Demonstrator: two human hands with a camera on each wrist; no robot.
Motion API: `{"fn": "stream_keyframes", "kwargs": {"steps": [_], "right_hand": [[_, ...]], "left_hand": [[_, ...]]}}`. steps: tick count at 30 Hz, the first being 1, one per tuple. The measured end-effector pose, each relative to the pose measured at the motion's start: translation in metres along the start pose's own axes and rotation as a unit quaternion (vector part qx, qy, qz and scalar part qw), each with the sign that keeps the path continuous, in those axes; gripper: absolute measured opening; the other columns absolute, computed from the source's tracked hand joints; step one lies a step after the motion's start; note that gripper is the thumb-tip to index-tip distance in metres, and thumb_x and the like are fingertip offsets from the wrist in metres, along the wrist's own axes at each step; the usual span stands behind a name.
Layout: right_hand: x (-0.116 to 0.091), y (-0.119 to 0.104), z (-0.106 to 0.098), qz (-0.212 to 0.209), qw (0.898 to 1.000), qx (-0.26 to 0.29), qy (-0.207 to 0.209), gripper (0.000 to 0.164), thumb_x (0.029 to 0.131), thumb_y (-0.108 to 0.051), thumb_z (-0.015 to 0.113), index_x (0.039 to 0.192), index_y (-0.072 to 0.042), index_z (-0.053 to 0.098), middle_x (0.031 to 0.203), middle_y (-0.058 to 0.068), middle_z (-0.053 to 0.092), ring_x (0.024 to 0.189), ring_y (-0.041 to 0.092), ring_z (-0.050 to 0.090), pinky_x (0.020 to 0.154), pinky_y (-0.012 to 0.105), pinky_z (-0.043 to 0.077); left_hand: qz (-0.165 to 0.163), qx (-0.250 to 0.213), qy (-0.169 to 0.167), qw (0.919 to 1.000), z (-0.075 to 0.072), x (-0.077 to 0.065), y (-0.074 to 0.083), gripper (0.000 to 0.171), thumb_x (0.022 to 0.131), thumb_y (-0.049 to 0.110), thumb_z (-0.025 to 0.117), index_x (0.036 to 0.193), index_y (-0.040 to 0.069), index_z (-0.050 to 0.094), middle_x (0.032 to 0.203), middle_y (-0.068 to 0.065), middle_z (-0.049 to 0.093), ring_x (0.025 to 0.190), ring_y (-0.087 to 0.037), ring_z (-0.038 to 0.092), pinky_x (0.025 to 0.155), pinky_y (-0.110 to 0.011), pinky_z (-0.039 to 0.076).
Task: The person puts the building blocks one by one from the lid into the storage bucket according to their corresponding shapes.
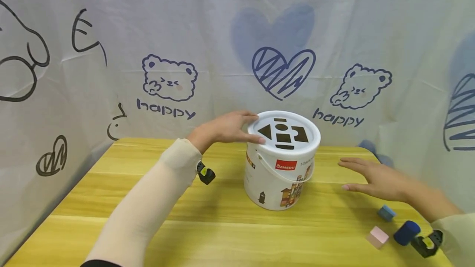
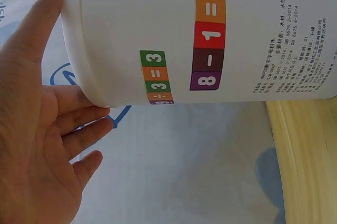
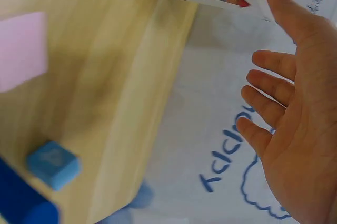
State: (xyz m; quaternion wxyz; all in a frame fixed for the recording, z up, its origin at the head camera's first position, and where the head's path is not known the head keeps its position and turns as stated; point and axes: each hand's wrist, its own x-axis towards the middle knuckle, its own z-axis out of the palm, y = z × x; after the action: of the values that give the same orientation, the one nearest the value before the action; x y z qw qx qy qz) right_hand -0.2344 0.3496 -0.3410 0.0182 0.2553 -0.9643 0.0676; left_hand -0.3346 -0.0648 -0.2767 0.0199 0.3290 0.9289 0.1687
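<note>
A white lidded bucket [image 1: 276,176] stands upright on the table. Its round lid [image 1: 267,145] has several cut-out shapes, and a thin carrying handle hangs across the front. My left hand [image 1: 231,128] touches the left side of the lid, its thumb at the front and its other fingers spread toward the back rim. In the left wrist view, these fingers [image 2: 87,132] look fairly straight along the lid's edge. To the right of the bucket, my right hand [image 1: 378,179] is held above the table with fingers extended and nothing in it.
Beneath my right forearm lie a light blue block [image 1: 386,213], a pink block [image 1: 377,237] and a dark blue cylinder [image 1: 407,233]. The yellow wood-grain table [image 1: 208,234] ends at a printed white curtain [image 1: 219,65] behind and to the sides.
</note>
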Motion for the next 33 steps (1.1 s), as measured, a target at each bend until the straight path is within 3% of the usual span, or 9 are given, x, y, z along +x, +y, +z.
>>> {"fn": "stream_keyframes", "kwargs": {"steps": [8, 13, 17, 25, 33], "right_hand": [[-0.028, 0.008, 0.025, -0.003, 1.0, 0.02, 0.011, 0.065, 0.089, -0.053, 0.065, 0.134, -0.006, 0.058, 0.131, 0.016, 0.058, 0.119, 0.042, 0.054, 0.093, 0.061, 0.045], [-0.046, 0.012, 0.042, -0.025, 0.999, 0.011, 0.037, 0.057, 0.087, -0.047, 0.07, 0.128, -0.008, 0.062, 0.122, 0.007, 0.063, 0.1, 0.024, 0.063, 0.08, 0.043, 0.055], [-0.06, 0.015, 0.053, -0.03, 0.999, 0.028, 0.035, 0.054, 0.087, -0.043, 0.072, 0.126, -0.007, 0.062, 0.119, 0.006, 0.064, 0.09, 0.016, 0.064, 0.07, 0.032, 0.055], [-0.079, 0.022, 0.072, -0.022, 0.998, 0.051, 0.037, 0.052, 0.084, -0.036, 0.076, 0.122, -0.004, 0.063, 0.109, 0.006, 0.067, 0.085, 0.009, 0.063, 0.066, 0.029, 0.054], [-0.092, 0.023, 0.082, -0.031, 0.997, 0.019, 0.066, 0.052, 0.081, -0.037, 0.078, 0.118, -0.003, 0.066, 0.103, 0.001, 0.069, 0.085, 0.003, 0.062, 0.065, 0.027, 0.055]], "left_hand": [[0.001, 0.002, 0.0, 1.0, -0.002, 0.0, 0.002, 0.1, 0.077, 0.077, 0.06, 0.153, 0.017, 0.035, 0.157, -0.005, 0.03, 0.142, -0.027, 0.031, 0.114, -0.049, 0.026], [-0.002, 0.0, -0.001, 1.0, -0.002, -0.001, 0.002, 0.1, 0.076, 0.077, 0.06, 0.153, 0.018, 0.035, 0.157, -0.005, 0.03, 0.142, -0.027, 0.03, 0.114, -0.05, 0.026], [-0.004, 0.0, 0.002, 1.0, -0.002, -0.001, 0.002, 0.099, 0.077, 0.077, 0.06, 0.153, 0.018, 0.036, 0.157, -0.006, 0.03, 0.141, -0.027, 0.031, 0.114, -0.05, 0.026], [-0.003, -0.004, 0.005, 1.0, -0.001, -0.003, 0.001, 0.098, 0.077, 0.076, 0.06, 0.153, 0.018, 0.036, 0.157, -0.006, 0.03, 0.141, -0.028, 0.031, 0.113, -0.051, 0.027], [0.0, -0.003, 0.005, 1.0, 0.0, 0.0, 0.0, 0.099, 0.076, 0.078, 0.06, 0.153, 0.019, 0.036, 0.157, -0.006, 0.03, 0.141, -0.028, 0.031, 0.113, -0.052, 0.027]]}}
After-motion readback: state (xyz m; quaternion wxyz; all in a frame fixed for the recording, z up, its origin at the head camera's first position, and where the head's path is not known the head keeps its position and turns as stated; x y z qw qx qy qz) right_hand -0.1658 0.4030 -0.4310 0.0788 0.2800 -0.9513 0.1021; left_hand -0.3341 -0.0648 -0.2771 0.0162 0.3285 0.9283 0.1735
